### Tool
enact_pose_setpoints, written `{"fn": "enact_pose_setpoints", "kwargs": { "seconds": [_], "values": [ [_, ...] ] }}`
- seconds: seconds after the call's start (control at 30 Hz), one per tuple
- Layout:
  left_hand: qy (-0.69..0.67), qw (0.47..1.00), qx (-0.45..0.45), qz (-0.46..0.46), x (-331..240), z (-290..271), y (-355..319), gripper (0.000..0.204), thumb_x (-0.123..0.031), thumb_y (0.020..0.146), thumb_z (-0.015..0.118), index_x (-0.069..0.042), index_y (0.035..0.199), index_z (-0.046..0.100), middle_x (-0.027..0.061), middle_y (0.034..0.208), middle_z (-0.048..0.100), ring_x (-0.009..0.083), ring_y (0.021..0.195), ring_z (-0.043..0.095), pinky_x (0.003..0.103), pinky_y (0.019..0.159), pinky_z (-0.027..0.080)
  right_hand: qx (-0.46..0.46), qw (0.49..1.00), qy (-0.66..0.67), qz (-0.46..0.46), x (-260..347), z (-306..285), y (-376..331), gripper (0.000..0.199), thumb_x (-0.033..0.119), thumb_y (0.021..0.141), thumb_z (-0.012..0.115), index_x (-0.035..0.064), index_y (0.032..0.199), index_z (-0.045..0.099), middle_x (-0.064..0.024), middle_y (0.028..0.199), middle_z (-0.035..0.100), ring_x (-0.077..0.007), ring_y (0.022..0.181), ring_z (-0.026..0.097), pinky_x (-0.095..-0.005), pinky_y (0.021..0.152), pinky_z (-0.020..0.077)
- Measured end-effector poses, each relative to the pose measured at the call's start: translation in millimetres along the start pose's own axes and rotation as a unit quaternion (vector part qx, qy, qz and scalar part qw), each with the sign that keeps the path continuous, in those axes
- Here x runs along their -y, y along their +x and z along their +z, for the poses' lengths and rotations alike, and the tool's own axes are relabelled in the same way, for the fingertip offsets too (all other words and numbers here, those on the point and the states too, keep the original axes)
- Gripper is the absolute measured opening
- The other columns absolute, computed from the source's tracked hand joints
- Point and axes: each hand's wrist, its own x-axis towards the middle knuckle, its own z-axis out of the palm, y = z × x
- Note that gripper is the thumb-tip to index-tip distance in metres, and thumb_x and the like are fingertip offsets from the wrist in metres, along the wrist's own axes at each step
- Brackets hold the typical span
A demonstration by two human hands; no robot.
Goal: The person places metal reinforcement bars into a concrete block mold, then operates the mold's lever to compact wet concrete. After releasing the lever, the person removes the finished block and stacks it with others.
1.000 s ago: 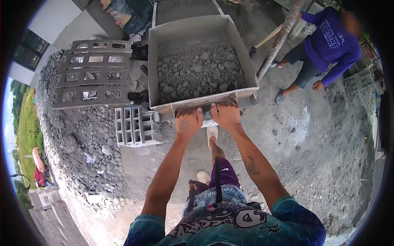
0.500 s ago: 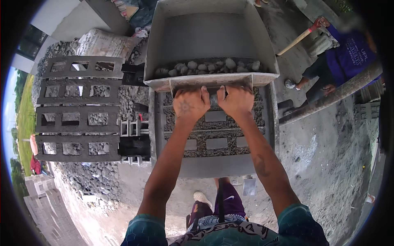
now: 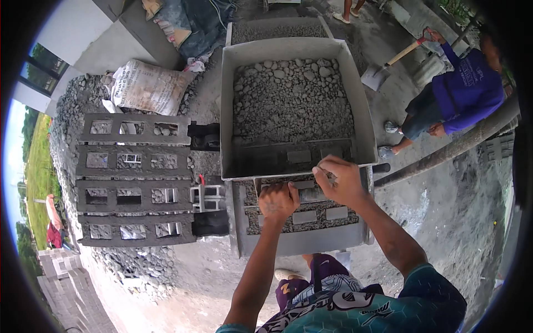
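Note:
A grey metal feed box stands in front of me, its rear part filled with a damp gravel mix. Along its inner front, block-mould plates show. My left hand is closed in a fist around the handle bar below the box's front wall. Raised at the front rim, my right hand is off the bar, its fingers loosely bent and thumb apart, with nothing seen in it. Under both hands lies the mould, packed with gravel mix around flat metal plates.
Several fresh hollow concrete blocks lie in rows at the left, near a filled sack and loose stones. At the right, a co-worker in purple holds a shovel. A long pole slants past the machine.
My right hand has let go of the bar and lifted to the rim; my left stays on it. The view has shifted, and gravel mix now covers much of the box's inside.

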Motion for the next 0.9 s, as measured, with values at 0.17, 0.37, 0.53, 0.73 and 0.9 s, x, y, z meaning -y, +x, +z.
{"fn": "enact_pose_setpoints", "kwargs": {
  "seconds": [0.17,0.37,0.53,0.73,0.9],
  "values": [
    [0.007,0.999,0.032,-0.024,-4.4,-6.0,-4.5,0.037,-0.023,0.095,0.06,-0.009,0.062,0.067,0.0125,0.063,0.069,0.0309,0.056,0.067,0.043,0.063,0.056,0.135,0.974,-0.105,-0.15,-20.0,75.1,133.8,0.039,0.038,0.093,0.074,0.0067,0.115,0.075,-0.0156,0.12,0.071,-0.0303,0.112,0.071,-0.046,0.088,0.0567],
    [0.027,0.999,0.03,0.002,-7.5,-11.5,2.5,0.038,-0.022,0.096,0.059,-0.008,0.061,0.065,0.0121,0.063,0.069,0.0315,0.057,0.068,0.044,0.07,0.056,0.135,0.906,-0.278,-0.29,-82.0,205.9,180.6,0.047,0.045,0.096,0.067,0.0149,0.131,0.065,-0.0148,0.139,0.057,-0.043,0.136,0.053,-0.0727,0.109,0.0388],
    [0.023,0.998,0.05,-0.014,-8.2,-7.9,-1.9,0.039,-0.023,0.097,0.057,-0.008,0.062,0.067,0.0127,0.065,0.07,0.0319,0.059,0.069,0.045,0.07,0.057,0.254,0.872,-0.281,-0.31,-159.0,126.4,180.3,0.033,0.033,0.098,0.067,0.0155,0.126,0.065,-0.0126,0.13,0.057,-0.0383,0.136,0.053,-0.0582,0.12,0.0369],
    [0.016,0.999,0.04,0.002,-17.8,0.1,1.0,0.043,-0.026,0.098,0.056,-0.008,0.061,0.068,0.0137,0.065,0.071,0.0323,0.06,0.07,0.045,0.07,0.057,-0.002,0.903,-0.324,-0.281,-177.9,-31.2,123.2,0.022,0.024,0.098,0.067,0.0077,0.112,0.07,-0.0139,0.122,0.063,-0.0339,0.13,0.056,-0.0546,0.118,0.04],
    [0.03,0.997,0.072,-0.02,-1.5,-11.1,-14.0,0.044,-0.03,0.101,0.054,-0.007,0.069,0.074,0.0166,0.072,0.074,0.0344,0.066,0.074,0.047,0.074,0.059,-0.001,0.97,-0.121,-0.209,-25.8,-4.3,-35.8,0.016,0.018,0.096,0.063,0.0048,0.095,0.072,-0.0096,0.095,0.07,-0.0315,0.096,0.072,-0.0438,0.087,0.0579]
  ]
}}
